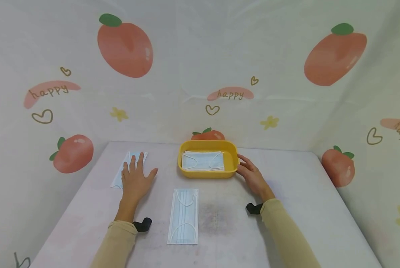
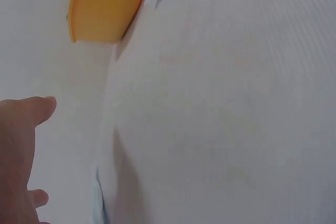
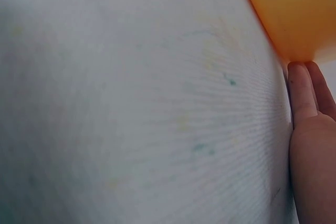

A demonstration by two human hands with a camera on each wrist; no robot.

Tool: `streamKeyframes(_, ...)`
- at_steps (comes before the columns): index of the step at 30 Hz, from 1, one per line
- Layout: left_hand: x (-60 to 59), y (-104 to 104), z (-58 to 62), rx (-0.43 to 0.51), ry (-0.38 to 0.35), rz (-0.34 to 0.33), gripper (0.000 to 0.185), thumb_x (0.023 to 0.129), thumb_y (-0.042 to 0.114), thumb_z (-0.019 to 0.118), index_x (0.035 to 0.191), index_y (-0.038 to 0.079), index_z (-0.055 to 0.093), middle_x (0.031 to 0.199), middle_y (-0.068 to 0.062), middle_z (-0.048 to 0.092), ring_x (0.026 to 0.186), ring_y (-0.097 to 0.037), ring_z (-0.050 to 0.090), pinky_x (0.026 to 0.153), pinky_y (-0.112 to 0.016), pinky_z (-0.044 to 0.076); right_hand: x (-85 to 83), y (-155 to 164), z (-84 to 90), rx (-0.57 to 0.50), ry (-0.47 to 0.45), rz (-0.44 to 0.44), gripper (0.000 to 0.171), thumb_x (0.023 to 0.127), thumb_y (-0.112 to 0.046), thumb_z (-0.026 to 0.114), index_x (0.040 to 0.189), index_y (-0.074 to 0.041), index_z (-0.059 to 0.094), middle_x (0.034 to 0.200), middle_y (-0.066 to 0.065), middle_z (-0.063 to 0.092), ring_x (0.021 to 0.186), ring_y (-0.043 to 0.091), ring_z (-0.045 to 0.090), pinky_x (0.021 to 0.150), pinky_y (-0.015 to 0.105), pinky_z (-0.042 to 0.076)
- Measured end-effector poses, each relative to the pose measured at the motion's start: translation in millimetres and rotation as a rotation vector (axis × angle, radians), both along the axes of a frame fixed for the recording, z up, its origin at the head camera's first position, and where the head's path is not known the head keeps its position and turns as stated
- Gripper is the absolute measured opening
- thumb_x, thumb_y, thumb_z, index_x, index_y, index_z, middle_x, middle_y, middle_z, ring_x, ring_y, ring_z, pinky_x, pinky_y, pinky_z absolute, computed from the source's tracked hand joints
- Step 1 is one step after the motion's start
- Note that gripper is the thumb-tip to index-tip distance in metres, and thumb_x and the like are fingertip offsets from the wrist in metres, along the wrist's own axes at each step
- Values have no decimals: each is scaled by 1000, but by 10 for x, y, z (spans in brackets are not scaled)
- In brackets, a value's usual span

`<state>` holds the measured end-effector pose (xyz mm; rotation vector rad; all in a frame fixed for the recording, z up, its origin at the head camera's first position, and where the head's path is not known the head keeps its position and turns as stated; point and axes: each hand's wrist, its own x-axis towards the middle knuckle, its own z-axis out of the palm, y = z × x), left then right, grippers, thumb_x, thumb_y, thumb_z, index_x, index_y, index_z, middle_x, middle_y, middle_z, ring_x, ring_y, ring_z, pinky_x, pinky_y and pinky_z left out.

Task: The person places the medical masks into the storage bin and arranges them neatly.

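Our left hand (image 1: 135,178) rests flat, grip wide, on a face mask (image 1: 128,168) at ten o'clock on the counter (image 1: 297,193). Our right hand (image 1: 251,175), fingers straight, touches the yellow tray (image 1: 231,156) at twelve; another mask (image 1: 184,216) lies nearer us.

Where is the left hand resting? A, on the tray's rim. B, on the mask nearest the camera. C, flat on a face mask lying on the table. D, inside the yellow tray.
C: the left hand lies flat with fingers spread on the face mask left of the yellow tray.
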<state>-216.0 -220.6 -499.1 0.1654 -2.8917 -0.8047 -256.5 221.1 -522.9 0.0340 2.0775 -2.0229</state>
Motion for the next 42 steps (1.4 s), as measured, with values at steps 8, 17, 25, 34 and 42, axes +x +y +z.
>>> streamKeyframes(8, 100, -211, -17, 35, -32, 49, 93, 97, 47, 59, 166, 18, 4, 169, -29, 2, 152, -62, -2, 118, -79, 4, -14, -7, -17, -7, -2, 6, 57, 106, -26, 54, 159, -28, 34, 160, 18, 36, 142, 35, 46, 126, 47, 30)
streamKeyframes(17, 136, -343, -30, 58, -50, 115, 94, 97, 42, 61, 165, 12, 3, 168, -31, 5, 149, -64, 9, 116, -79, 13, 3, 6, 9, 16, -5, 3, 56, 106, -29, 54, 159, -29, 34, 159, 17, 36, 143, 34, 46, 126, 48, 30)
streamKeyframes(25, 169, -409, -28, 97, -82, 153, 92, 98, 34, 59, 165, 11, 0, 165, -34, 7, 141, -65, 23, 108, -78, 26, 2, -6, 12, 21, -32, -2, 55, 106, -28, 54, 158, -31, 35, 160, 14, 36, 145, 34, 44, 127, 47, 30)
streamKeyframes(34, 228, -455, 18, 79, -94, 209, 90, 96, 18, 59, 164, 8, 0, 160, -39, 15, 135, -65, 29, 103, -78, 31, -5, -8, 14, 22, -7, -3, 54, 107, -28, 53, 158, -31, 36, 158, 16, 37, 142, 33, 47, 126, 47, 31)
streamKeyframes(42, 256, -474, 38, 118, -101, 281, 97, 88, 16, 71, 162, 2, 10, 147, -45, 28, 128, -60, 31, 99, -71, 36, -8, 15, -17, 27, -28, 6, 56, 105, -33, 55, 158, -32, 36, 160, 14, 35, 144, 34, 46, 127, 48, 29)
